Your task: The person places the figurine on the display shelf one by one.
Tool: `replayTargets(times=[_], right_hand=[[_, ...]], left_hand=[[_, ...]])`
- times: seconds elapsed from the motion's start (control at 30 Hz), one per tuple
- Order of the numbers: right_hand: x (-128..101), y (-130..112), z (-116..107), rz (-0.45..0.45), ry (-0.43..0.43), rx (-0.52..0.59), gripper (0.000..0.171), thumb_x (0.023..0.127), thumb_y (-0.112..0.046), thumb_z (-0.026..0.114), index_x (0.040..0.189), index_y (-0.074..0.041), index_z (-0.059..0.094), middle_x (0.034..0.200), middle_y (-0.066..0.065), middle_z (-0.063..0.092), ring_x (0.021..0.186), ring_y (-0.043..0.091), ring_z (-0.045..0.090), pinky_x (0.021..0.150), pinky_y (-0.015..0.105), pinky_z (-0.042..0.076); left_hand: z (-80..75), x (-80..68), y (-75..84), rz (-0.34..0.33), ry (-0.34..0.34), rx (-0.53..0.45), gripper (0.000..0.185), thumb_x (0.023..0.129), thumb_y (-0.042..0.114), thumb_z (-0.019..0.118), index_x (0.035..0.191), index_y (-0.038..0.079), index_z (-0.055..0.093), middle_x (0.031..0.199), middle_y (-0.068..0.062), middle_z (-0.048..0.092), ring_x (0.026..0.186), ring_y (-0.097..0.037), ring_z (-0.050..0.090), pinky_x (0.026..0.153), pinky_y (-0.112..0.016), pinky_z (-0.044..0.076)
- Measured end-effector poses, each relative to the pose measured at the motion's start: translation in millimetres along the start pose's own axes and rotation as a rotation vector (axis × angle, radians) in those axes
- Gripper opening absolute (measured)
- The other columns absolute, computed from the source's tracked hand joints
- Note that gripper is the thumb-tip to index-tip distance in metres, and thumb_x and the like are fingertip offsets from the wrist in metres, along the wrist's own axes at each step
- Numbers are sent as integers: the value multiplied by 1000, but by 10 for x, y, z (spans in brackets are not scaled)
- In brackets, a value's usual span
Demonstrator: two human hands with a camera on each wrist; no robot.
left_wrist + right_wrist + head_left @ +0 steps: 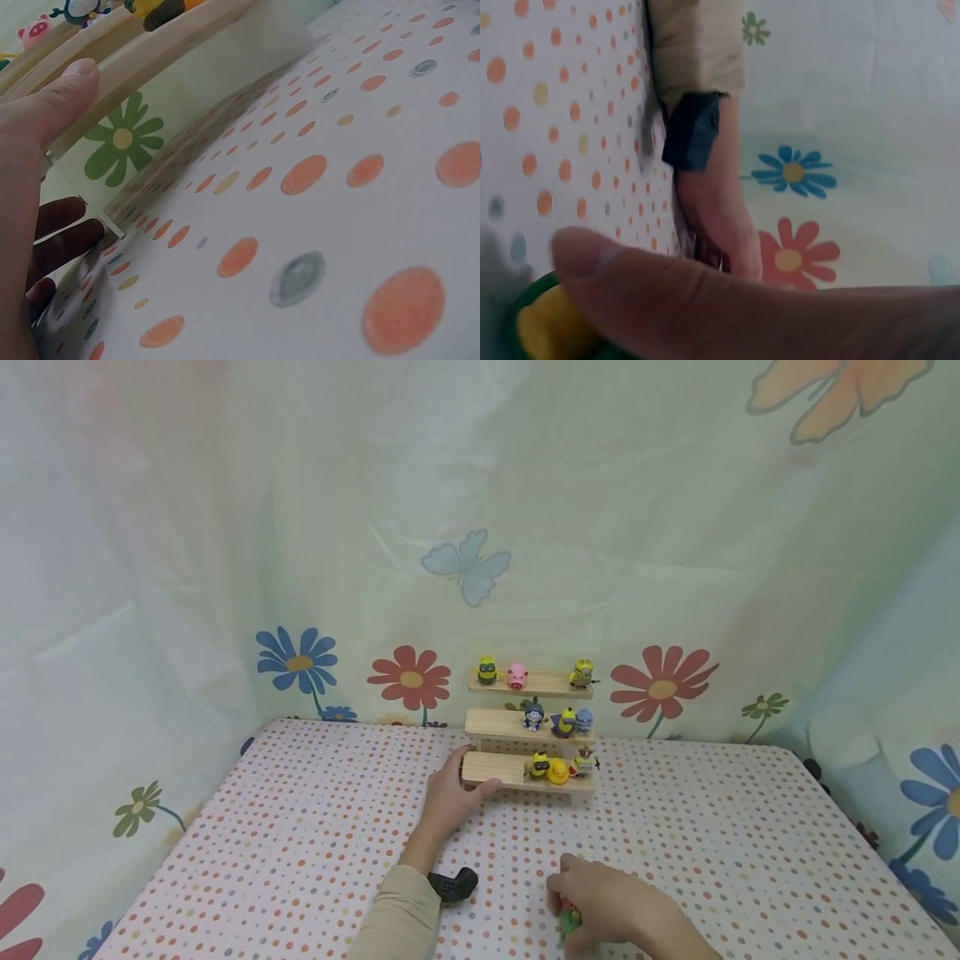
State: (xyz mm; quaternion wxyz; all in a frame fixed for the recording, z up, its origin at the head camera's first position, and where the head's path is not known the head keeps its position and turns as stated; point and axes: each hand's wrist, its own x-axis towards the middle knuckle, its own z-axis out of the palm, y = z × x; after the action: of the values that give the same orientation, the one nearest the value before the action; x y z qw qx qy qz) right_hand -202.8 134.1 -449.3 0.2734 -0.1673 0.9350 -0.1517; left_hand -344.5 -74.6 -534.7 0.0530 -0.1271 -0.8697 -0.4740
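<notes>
A three-step wooden shelf [491, 766] stands at the back middle of the table. My left hand [448, 797] grips the left end of its lowest step. In the left wrist view the thumb [71, 94] lies on the step's front edge, with the other fingers lower down by the side support. Near the table's front, my right hand [603, 897] holds a small green and red figure [572, 920], mostly covered by the fingers. The right wrist view shows a yellow and green part [546, 322] of it under the thumb.
On the top step sit a pink pig [517, 676] and two yellow figures. The middle step bears a dark blue figure [533, 717] and two others. A yellow duck [557, 772] sits between two figures on the lowest step. Flowered cloth [360, 568] hangs behind.
</notes>
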Motion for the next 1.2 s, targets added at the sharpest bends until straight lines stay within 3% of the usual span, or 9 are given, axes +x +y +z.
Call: replayTargets(times=[0.2,0.4,0.57,0.73,0.8,0.9,1.07,1.13,1.2], right_hand=[[-18,151,-214,-101,173,45,40,71,-32,83,102,-18,63,94,-5,51,77,8,49,68,30,46],[-25,246,-395,-134,457,91,44,73,-31,82,110,-16,64,110,0,56,93,14,54,74,32,51],[-35,314,-429,-232,599,290,44,82,-26,75,122,-12,61,124,9,53,109,27,54,80,36,55],[-52,352,-450,-246,487,683,39,98,-23,52,134,-8,50,134,18,47,111,30,52,86,37,50],[-52,350,-469,-220,437,845,41,101,-27,45,137,-8,45,139,18,41,114,26,52,90,35,48],[-42,352,-486,-269,392,1054,49,102,-35,40,139,-3,37,142,21,37,117,20,53,95,31,47],[-19,408,-468,-464,326,1224,40,104,-35,33,131,-5,37,122,8,56,112,10,58,93,25,48],[-8,415,-456,-478,325,1246,32,104,-35,33,125,-11,39,111,2,57,108,10,60,91,27,49],[-5,394,-449,-420,340,1262,32,103,-38,35,122,-12,40,109,2,55,106,12,62,91,30,50]], left_hand=[[-11,9,-3,8,4,4,85,77,64,66,144,18,38,129,-10,58,111,-26,60,91,-45,47],[-25,48,-7,0,12,23,86,76,66,65,144,20,38,131,-10,57,114,-27,59,94,-47,45],[-13,44,-12,-6,11,30,88,75,68,65,144,19,38,132,-10,57,115,-28,58,95,-48,44],[1,18,-13,-18,1,22,88,75,67,65,144,20,38,132,-9,57,116,-27,57,97,-48,44],[2,18,-18,-18,-1,21,88,75,68,65,144,20,38,132,-8,57,116,-26,58,96,-47,44],[7,22,-27,-15,0,20,89,75,68,64,144,20,38,131,-8,57,115,-26,58,96,-47,44],[4,24,-27,-13,2,28,89,75,69,64,144,20,38,131,-8,58,114,-25,59,94,-47,45],[4,25,-25,-13,2,31,89,75,70,63,144,20,38,131,-8,57,114,-25,58,94,-46,45],[4,27,-25,-14,3,30,90,74,70,63,144,20,38,131,-8,57,114,-25,58,95,-46,45]])
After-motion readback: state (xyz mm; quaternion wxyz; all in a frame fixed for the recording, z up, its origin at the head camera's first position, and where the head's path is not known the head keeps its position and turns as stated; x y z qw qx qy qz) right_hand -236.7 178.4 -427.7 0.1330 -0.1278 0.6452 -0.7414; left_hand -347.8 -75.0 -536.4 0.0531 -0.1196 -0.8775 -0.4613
